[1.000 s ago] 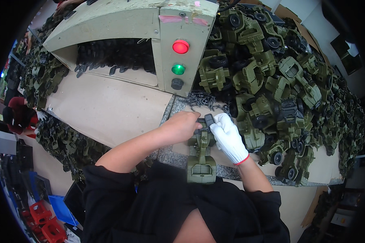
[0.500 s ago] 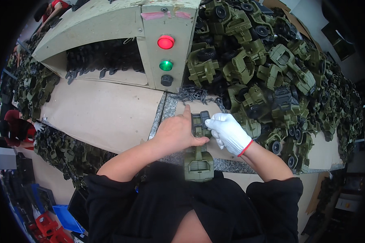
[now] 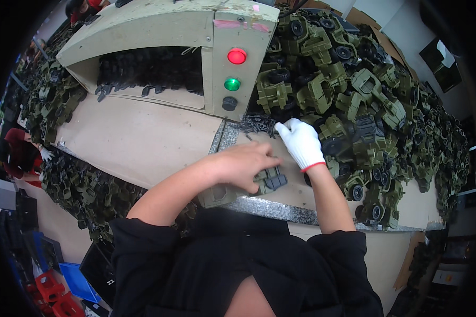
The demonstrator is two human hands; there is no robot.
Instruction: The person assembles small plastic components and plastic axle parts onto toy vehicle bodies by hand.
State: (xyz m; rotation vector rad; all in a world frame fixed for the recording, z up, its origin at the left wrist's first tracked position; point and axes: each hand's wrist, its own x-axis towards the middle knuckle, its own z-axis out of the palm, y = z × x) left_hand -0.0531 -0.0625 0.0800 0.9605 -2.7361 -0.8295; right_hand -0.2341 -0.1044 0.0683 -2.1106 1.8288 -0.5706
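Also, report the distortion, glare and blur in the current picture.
Head view: the bench's front edge bows, with black corners; head view: the red lamp and green lamp glow brightly; head view: the olive toy vehicle by the left hand looks slightly smeared.

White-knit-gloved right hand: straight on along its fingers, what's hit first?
Likely the small heap of thin, dark grey plastic parts, up and left of the white-knit-gloved right hand. Fingertips are right at its edge; depth is unclear, so they may already touch.
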